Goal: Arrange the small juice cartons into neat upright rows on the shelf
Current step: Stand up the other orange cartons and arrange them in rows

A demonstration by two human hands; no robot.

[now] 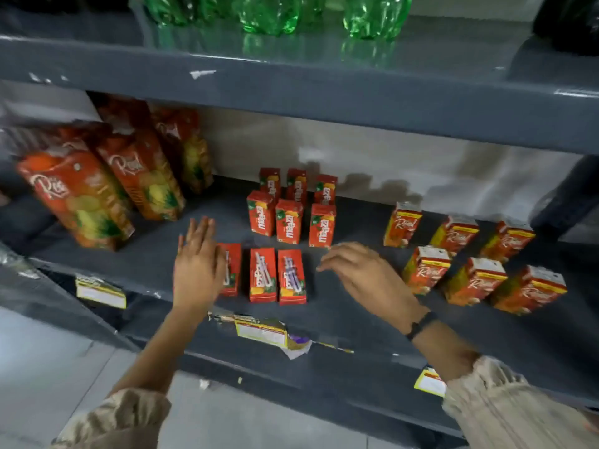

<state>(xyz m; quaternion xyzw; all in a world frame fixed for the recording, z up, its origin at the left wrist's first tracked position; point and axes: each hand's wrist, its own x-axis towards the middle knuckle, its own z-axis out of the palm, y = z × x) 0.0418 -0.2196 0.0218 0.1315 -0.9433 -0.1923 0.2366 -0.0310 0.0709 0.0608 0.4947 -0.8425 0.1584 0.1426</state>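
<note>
Small red Maaza juice cartons [289,221] stand upright in two rows of three at the middle of the grey shelf [356,315]. In front of them a third row of three cartons [263,275] shows straws on the faces turned to me. My left hand [198,261] is flat and open, its fingers covering the left edge of the leftmost front carton [232,269]. My right hand [363,270] hovers open just right of the front row, touching nothing. Several small Real cartons [474,280] stand in two rows on the right.
Tall Real juice cartons [77,202] lean at the left of the shelf. Green plastic bottles [269,14] sit on the shelf above. Torn yellow price labels [262,332] hang on the shelf's front edge. A dark upright post [570,196] bounds the right side.
</note>
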